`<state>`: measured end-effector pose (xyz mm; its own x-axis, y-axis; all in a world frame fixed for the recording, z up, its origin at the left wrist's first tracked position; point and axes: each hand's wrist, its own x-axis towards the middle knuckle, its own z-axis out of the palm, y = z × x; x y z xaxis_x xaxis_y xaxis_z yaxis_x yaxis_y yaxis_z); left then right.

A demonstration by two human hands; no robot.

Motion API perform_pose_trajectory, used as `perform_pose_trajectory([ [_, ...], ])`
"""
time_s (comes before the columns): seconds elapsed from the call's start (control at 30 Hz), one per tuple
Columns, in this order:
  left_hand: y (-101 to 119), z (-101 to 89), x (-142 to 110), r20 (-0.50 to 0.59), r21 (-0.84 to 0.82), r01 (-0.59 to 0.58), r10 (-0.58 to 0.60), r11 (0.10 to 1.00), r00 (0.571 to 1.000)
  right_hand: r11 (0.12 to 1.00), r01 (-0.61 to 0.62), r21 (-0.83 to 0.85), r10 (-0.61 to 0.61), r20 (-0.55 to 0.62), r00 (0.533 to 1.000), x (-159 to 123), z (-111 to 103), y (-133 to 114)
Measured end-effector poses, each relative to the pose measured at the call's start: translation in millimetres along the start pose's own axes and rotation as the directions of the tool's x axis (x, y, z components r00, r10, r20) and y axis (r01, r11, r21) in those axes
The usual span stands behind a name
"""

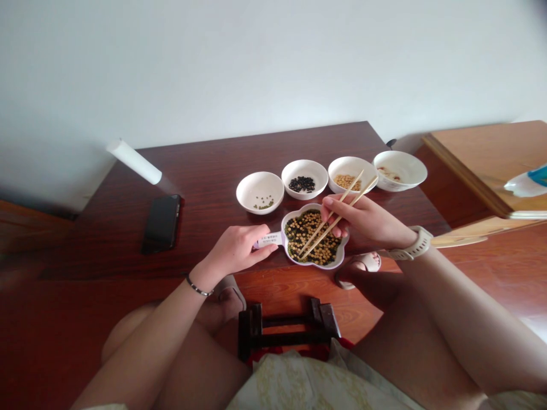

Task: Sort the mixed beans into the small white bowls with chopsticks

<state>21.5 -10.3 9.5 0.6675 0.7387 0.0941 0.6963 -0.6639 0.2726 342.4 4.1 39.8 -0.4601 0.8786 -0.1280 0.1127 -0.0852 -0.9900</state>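
My left hand is closed round the labelled handle of a flower-shaped pan. Mixed beans, yellow, black and green, cover the bottom of the pan. In my right hand is a pair of chopsticks, their tips down among the beans near the pan's front left. Behind the pan stands a row of white bowls: one with a few green beans, one with black beans, and one with yellow beans. The far-right bowl holds some small reddish and pale bits.
On the dark wooden table a black phone lies to the left, near a white cylinder. A lighter wooden cabinet with a blue-and-white item stands at the right. A dark stool is below me.
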Motion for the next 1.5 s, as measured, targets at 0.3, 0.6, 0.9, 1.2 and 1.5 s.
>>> perform_pose_trajectory([
  [0.3, -0.7, 1.1, 0.3, -0.007, -0.002, -0.002, 0.002, 1.0, 1.0, 0.999, 0.04, 0.005, -0.04, 0.015, 0.999, 0.8, 5.8, -2.8],
  [0.6, -1.4, 0.8, -0.1, -0.011, -0.02, -0.012, 0.012, 1.0, 1.0, 1.0, 0.002, 0.022, -0.002, 0.002, 1.0, -1.2, 1.5, -6.0],
  [0.9, -0.8, 0.0, 0.1, -0.014, -0.014, -0.013, 0.012, 1.0, 1.0, 1.0, -0.005, -0.017, 0.005, 0.001, 1.0, -0.7, 3.1, -4.7],
  [1.2, -1.1, 0.9, -0.2, -0.016, -0.016, -0.009, 0.009, 1.0, 1.0, 1.0, 0.003, -0.019, -0.003, -0.007, 1.0, -0.8, 4.2, -5.5],
  [1.5, -1.4, 1.5, -0.3, -0.009, 0.001, -0.012, 0.012, 1.0, 1.0, 1.0, 0.012, -0.025, -0.012, 0.002, 1.0, -1.1, 4.5, -6.2],
])
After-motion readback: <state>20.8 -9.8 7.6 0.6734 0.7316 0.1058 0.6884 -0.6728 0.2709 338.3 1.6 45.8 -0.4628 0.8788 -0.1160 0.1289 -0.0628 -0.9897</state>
